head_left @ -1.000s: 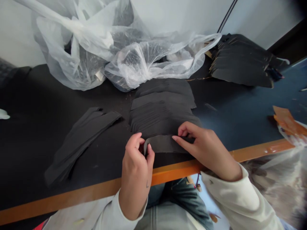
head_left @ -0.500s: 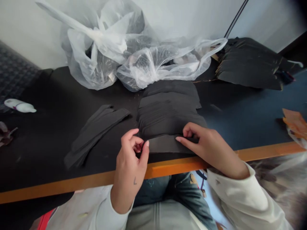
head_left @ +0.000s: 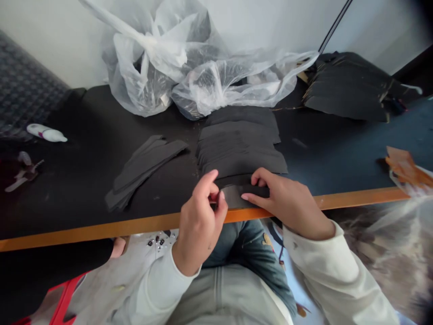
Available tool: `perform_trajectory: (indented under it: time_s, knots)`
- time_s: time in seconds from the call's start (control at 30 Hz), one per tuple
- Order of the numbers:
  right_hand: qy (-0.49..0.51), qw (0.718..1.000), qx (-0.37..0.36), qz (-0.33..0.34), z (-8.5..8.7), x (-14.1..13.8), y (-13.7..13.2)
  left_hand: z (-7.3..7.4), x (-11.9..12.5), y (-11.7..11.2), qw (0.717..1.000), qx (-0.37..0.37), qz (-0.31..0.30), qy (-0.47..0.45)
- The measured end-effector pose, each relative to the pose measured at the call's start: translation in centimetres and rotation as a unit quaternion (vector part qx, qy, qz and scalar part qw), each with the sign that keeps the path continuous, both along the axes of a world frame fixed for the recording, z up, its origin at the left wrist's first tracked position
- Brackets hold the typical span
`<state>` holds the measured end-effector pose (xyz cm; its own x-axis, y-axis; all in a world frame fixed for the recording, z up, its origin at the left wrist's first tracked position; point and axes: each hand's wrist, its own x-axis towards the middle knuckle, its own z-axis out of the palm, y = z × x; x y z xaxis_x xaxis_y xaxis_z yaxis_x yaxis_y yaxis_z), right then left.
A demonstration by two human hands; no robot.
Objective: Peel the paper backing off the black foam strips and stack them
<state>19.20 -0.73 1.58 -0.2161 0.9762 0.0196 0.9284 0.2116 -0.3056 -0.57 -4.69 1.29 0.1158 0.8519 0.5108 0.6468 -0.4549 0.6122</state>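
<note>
At the orange edge (head_left: 135, 224) of a black table (head_left: 77, 149), a black foam strip (head_left: 246, 197) is pinched at its left end by the curled left hand (head_left: 199, 225) and gripped by the half-closed right hand (head_left: 287, 203). A stack of foam sheets (head_left: 240, 149) is placed at twelve o'clock, just behind the strip.

**Materials.** Matt black foam strip (head_left: 241, 197), smooth-faced, over a stack of matt black foam sheets (head_left: 238, 144). Behind, crinkled clear plastic bags (head_left: 145, 58), thin and glossy. Beneath, a matt black tabletop (head_left: 67, 189), slightly scuffed, edged by an orange band (head_left: 101, 228) with a faint sheen; material of both undetermined. Foreground: a soft, matt white cloth sleeve (head_left: 321, 253) and blue denim jeans (head_left: 250, 239).
</note>
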Motion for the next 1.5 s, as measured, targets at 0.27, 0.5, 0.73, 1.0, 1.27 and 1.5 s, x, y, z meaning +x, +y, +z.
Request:
perform_trajectory:
  time_s: [0.27, 0.5, 0.73, 1.0, 1.27, 1.5]
  knots:
    - [-0.018, 0.999, -0.034, 0.01, 1.5, -0.3, 0.0, 0.3, 1.4, 1.1, 0.969, 0.181, -0.143, 0.085]
    - [0.011, 1.0, 0.001, 0.001, 0.3, 0.0, 0.1, -1.4, 1.3, 1.4, 0.987, 0.153, -0.043, 0.012]
    - [0.023, 1.0, 0.018, -0.01, -0.5, 0.1, -0.2, -1.7, 0.0, 0.8, 0.991, 0.123, -0.056, -0.013]
    - [0.049, 0.999, -0.013, 0.012, 0.4, 0.2, -0.1, 1.5, 3.0, 1.1, 0.953, 0.066, -0.295, 0.032]
    - [0.051, 0.999, -0.009, -0.009, -0.3, 0.2, -0.1, -1.2, 0.6, 1.6, 0.983, 0.182, 0.003, 0.017]
    - [0.054, 0.998, 0.031, -0.011, -0.9, 0.4, -0.5, -2.6, -0.7, 0.4, 0.996, 0.07, 0.051, 0.0]
